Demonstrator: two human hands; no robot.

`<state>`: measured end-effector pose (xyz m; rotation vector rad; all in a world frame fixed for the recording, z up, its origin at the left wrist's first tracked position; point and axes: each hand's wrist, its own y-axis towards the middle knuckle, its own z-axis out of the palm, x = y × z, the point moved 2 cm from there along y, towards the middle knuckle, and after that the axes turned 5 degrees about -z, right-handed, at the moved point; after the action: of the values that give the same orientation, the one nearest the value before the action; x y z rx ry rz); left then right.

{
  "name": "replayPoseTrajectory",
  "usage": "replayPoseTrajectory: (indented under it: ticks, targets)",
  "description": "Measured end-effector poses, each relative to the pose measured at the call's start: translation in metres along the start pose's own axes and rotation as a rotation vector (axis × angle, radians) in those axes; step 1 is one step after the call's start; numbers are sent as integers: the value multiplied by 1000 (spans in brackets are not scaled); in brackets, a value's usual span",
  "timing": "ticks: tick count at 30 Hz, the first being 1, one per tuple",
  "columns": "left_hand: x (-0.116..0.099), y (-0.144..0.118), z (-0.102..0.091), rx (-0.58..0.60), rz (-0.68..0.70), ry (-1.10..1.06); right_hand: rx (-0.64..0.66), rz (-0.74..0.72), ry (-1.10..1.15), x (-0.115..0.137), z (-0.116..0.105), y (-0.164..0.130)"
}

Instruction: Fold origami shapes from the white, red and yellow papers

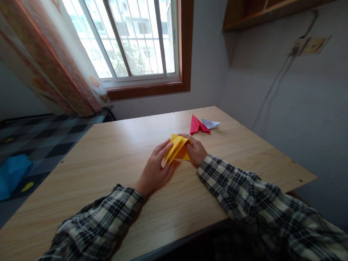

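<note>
A piece of folded yellow paper (178,146) with several layered pleats is held between my two hands, just over the middle of the table. My left hand (156,166) grips its left edge, fingers on the upper side and thumb at the lower left. On the right, my right hand (196,150) is closed around the other end, the thumb tucked against the folds and the fingertips partly hidden behind the paper. Beyond the right hand, a red folded paper shape (198,125) stands in a peak and touches or overlaps a white folded paper boat (212,124).
The light wooden table (122,145) has its far edge near a barred window (136,40). A checked bed cover (54,134) with a blue object (13,172) lies left. At the right wall, a cable (272,90) hangs from a socket (310,45) below a wooden shelf (252,20).
</note>
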<state>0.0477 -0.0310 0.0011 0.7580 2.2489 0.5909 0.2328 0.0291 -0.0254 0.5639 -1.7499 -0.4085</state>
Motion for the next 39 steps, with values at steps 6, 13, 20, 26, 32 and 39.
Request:
replayPoseTrajectory:
  ticks: [6,13,20,26,32,39]
  targets:
    - [6,1,-2,20,134,71,-26,194,482,-14,14,0]
    - [10,-1,2,117,168,206,23,389,775,-9,23,-2]
    - [4,-3,4,195,189,322,21,582,929,7,23,0]
    - [7,-4,6,236,156,418,100,613,998,18,21,-1]
    - [7,-3,2,180,173,317,20,684,848,6,21,-3]
    - [30,3,-4,-136,-135,31,-4,645,818,4,17,0]
